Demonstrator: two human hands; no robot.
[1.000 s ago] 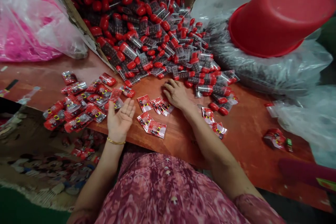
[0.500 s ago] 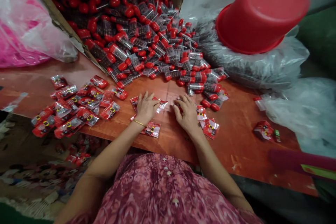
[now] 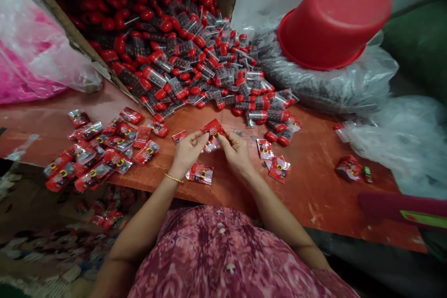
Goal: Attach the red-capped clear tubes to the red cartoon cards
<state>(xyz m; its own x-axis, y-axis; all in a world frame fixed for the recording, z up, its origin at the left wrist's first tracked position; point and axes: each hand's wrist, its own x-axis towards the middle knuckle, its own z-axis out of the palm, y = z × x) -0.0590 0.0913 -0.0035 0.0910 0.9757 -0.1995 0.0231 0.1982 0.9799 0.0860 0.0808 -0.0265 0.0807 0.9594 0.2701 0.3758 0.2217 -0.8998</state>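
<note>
Head view: the left hand [image 3: 187, 152] and the right hand [image 3: 237, 152] pinch a flat red packet [image 3: 213, 128] between thumb and fingers, 1 hand at each side, both grips nearly closed. It looks light, thin and easily bent, its glossy face probably slippery; holding it by the side edges should suit it and limit creasing. Beyond the grip spread red-capped tubes [image 3: 178, 86]; to its left lies a pile of puffy packets [image 3: 104, 160]. The fingers beneath are hidden, so I cannot tell whether they hold 1 layer or several. The small print is unreadable, and the tubes farthest off sink into shadow.
</note>
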